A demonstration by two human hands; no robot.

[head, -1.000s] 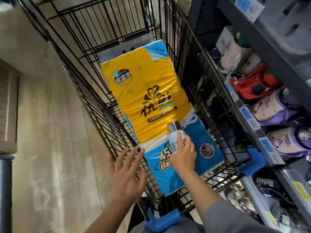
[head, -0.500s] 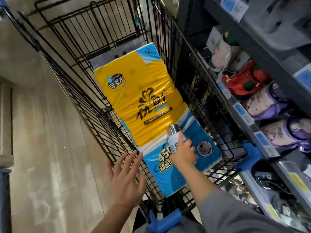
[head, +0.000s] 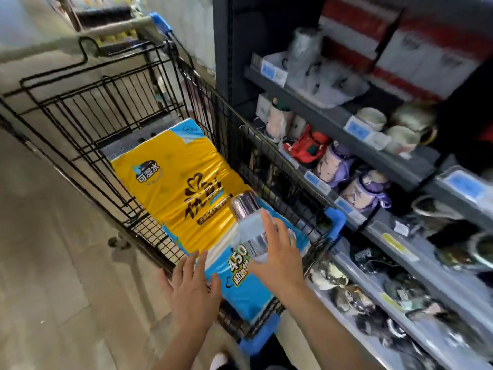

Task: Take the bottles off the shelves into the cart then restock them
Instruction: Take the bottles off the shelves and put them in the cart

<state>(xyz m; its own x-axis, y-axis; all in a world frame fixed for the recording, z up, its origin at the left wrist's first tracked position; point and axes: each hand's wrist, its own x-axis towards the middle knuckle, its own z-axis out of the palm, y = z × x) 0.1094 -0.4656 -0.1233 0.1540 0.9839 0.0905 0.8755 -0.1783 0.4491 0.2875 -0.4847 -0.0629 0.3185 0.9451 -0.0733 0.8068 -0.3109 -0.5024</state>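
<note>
Bottle going into cart

We hold the steel bottle (head: 248, 222) in our right hand (head: 277, 260), fingers curled around it, above the tissue pack (head: 184, 188) near the cart (head: 88, 134) handle edge. Left hand (head: 194, 289) hovers spread. Next move, we judge: lower and release gently.

Tissue pack (head: 181, 182) fills cart (head: 80, 108) floor; top open

A shop: wire cart (head: 88, 108) beside price-tagged shelves (head: 344, 129) (stocked with bottles).
</note>
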